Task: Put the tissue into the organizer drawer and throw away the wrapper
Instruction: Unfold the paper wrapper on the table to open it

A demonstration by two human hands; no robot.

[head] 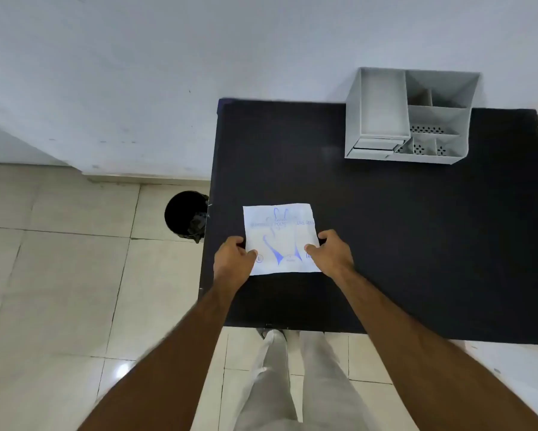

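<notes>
- A white wrapper [280, 237] printed with a blue hand outline and faint blue lettering lay flat on the black table [416, 244], near the table's left edge and toward its near side.
- The left hand [234, 256] gripped the wrapper's left edge close to the near corner, thumb on top of the sheet and the other fingers curled at or under the edge.
- The right hand [331, 251] gripped the wrapper's right edge in the same way, thumb pressed on the printed face and fingers bent around the side.
- Both forearms reached in from the near side, bare to the edge of the view.
- Whether the tissue was inside the wrapper could not be told; no loose tissue showed on the table.
- A grey organizer [410, 116] stood at the far right of the table, against the wall [168, 73], well apart from the wrapper.
- The organizer had one tall open compartment on its left and several smaller compartments on its right, some with perforated floors.
- A low drawer [376, 145] sat at the organizer's near left corner, under the tall compartment; it looked shut or nearly so, but this was not clear.
- A round black bin [186, 214] stood on the tiled floor [59, 275] just beside the table's left edge, to the left of the wrapper, with dark crumpled material inside.
- The person's light trousers [292, 384] showed at the near side, below the table's near edge.
</notes>
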